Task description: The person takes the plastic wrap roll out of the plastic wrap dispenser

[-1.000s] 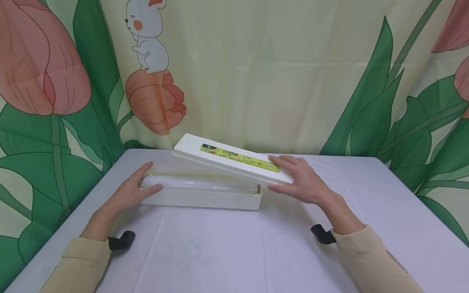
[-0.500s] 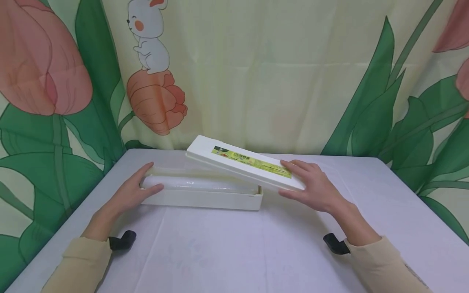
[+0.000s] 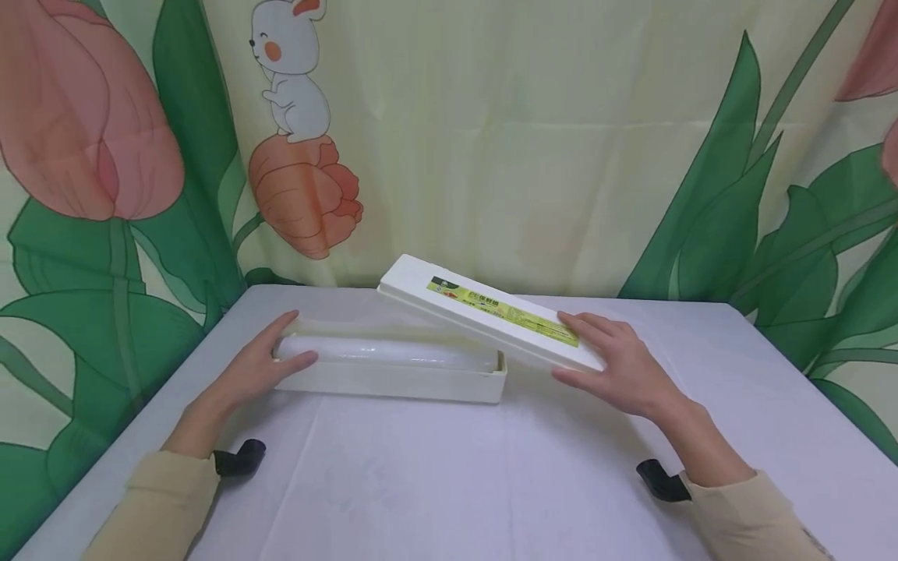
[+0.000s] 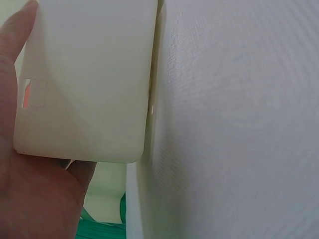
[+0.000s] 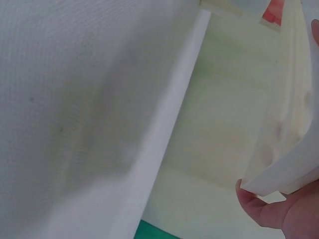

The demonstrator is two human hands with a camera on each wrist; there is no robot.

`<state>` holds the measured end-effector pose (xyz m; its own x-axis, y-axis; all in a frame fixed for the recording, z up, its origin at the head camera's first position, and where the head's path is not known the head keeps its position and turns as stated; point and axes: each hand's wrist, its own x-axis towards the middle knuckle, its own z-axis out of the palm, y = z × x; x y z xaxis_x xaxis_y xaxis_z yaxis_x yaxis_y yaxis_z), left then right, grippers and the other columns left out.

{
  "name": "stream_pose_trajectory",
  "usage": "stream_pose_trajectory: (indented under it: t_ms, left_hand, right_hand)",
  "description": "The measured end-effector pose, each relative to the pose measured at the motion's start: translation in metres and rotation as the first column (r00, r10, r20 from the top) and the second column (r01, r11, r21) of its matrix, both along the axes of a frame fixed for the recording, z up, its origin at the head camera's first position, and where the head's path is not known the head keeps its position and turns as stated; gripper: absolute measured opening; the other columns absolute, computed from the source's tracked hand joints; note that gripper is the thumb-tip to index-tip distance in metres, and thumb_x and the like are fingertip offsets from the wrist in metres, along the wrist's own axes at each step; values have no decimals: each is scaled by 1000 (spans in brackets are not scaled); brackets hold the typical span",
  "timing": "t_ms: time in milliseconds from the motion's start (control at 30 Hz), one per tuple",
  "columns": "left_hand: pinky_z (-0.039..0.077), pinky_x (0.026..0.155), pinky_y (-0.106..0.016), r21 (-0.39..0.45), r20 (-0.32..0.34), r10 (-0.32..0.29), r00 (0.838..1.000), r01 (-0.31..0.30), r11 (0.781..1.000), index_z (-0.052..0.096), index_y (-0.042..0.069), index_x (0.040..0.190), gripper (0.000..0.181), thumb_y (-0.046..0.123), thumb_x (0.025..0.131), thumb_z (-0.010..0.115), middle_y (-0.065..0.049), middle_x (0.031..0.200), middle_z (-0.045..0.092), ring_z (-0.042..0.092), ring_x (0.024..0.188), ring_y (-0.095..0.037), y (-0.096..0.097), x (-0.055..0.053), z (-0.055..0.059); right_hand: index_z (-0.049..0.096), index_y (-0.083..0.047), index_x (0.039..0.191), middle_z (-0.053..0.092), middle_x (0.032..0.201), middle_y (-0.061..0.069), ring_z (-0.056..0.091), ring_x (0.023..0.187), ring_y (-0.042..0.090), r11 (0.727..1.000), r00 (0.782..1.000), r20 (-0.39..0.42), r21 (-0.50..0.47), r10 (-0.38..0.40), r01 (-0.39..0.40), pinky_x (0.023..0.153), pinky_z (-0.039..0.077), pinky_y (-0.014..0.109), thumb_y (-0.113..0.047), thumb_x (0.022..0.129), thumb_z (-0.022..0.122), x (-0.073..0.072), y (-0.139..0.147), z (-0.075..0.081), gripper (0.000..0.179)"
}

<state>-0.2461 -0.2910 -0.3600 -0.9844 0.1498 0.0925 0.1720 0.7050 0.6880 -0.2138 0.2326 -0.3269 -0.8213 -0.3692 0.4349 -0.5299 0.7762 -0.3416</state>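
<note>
A long white plastic-wrap box [image 3: 393, 383] lies lidless on the table, with a shiny white roll of plastic wrap [image 3: 386, 352] inside. My left hand [image 3: 245, 378] grips its left end, thumb at the front wall and fingers over the back. In the left wrist view the box's end wall [image 4: 89, 84] sits within that hand. My right hand [image 3: 624, 370] holds the white lid [image 3: 407, 273] by its right end, thumb at the near edge. The lid tilts, left end higher, above the box's right half, its yellow-green label [image 3: 501, 310] facing up. The lid's hollow underside [image 5: 286, 119] shows in the right wrist view.
A white cloth [image 3: 421, 483] covers the table. Behind its far edge hangs a curtain [image 3: 533, 156] printed with tulips, leaves and a rabbit. A black wrist mount [image 3: 242, 458] sticks out from the left cuff, another mount [image 3: 662, 481] from the right.
My right hand has carried the lid to the right and slightly toward me, uncovering more of the roll. The left hand stays on the box; the head view has shifted slightly.
</note>
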Motion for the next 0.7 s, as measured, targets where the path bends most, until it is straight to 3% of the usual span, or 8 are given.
stream_pose_trajectory:
  t_ms: [433, 700]
  left_hand:
    - [19, 111, -71, 0, 26, -7, 1000, 7, 1000, 9, 6, 162, 102, 53, 93, 68, -26, 163, 16, 17, 147, -49, 3, -2, 6]
    - [20, 111, -71, 20, 26, -9, 1000, 9, 1000, 9, 5, 162, 101, 49, 94, 69, -27, 163, 16, 17, 147, -49, 0, 0, 2]
  right_hand:
    - [49, -15, 151, 52, 144, 13, 46, 119, 40, 999, 999, -10, -19, -31, 30, 83, 40, 51, -39, 84, 83, 9, 13, -6, 80]
    - [47, -15, 152, 51, 144, 14, 44, 122, 43, 999, 999, 0, -40, -35, 35, 87, 38, 54, -38, 85, 82, 9, 19, 0, 79]
